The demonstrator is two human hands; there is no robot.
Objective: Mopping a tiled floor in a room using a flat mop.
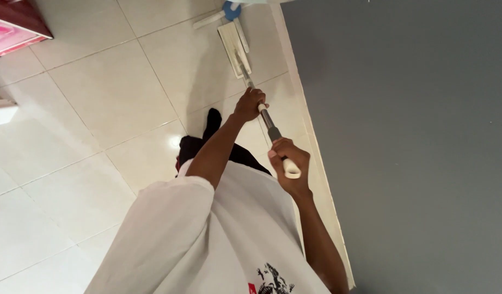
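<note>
At the far left, a red and pink piece of furniture (pixel 14 27) is showing only its corner at the top edge, and a white ledge (pixel 0 111) is jutting in below it. The tiled floor (pixel 98 98) is spreading pale and glossy across the left half, its grout lines running diagonally.

Moving toward the middle, the person's white shirt (pixel 207 239) is filling the bottom of the view, with a dark trouser leg and a foot in a black sock (pixel 212 121) standing on the tiles above it.

The left hand (pixel 249 104) is wrapping closed around the mop handle (pixel 267 122) partway down its metal shaft, fingers curled tight about it. The right hand (pixel 289 163) is gripping the white top end of the same handle, fingers closed around it, nearer the body.

The mop is lying on 1 long axis that is running from the right hand near the chest up and slightly left across the picture. Its flat white mop head (pixel 233 46) is pointing away from the person and resting on the floor close to the wall base, with its long side running roughly along the handle. A blue and white object (pixel 231 10) is sitting just beyond the head at the top edge.

To the right, a pale skirting strip (pixel 311 136) is running beside the handle, and the grey wall (pixel 414 141) is filling the rest.
</note>
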